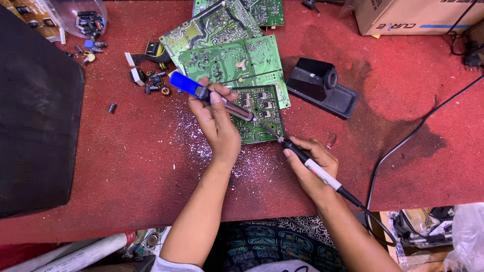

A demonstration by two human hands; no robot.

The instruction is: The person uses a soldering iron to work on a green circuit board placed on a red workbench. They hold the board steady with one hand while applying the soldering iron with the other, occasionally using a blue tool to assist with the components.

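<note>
Head view, landmark: we take the small green circuit board (pixel 259 115) on the red table (pixel 126 166) as our reference for every place.
Left hand: our left hand (pixel 218 126) lies just left of the small board, fingers wrapped tight around a desoldering pump (pixel 209 95).
Pump: it has a blue end that points up and left, away from the small board, and a metal barrel whose tip rests over the board's middle.
Right hand: our right hand (pixel 312 166) sits below and right of the small board, fingers closed on a soldering iron (pixel 307 161) held like a pen.
Iron: its thin tip meets the small board near the lower right edge; its black cord (pixel 403 146) runs off to the right.
Larger boards: we see a stack of bigger green circuit boards (pixel 227 45) just above the small board, partly under it.
Stand: a black iron stand (pixel 321 86) lies to the upper right of the small board.
Loose parts: small components (pixel 151 78) lie to the upper left of it.
Specks: pale solder specks (pixel 196 141) are scattered left of and below it.
Box: a cardboard box (pixel 413 15) stands far to the upper right.
</note>
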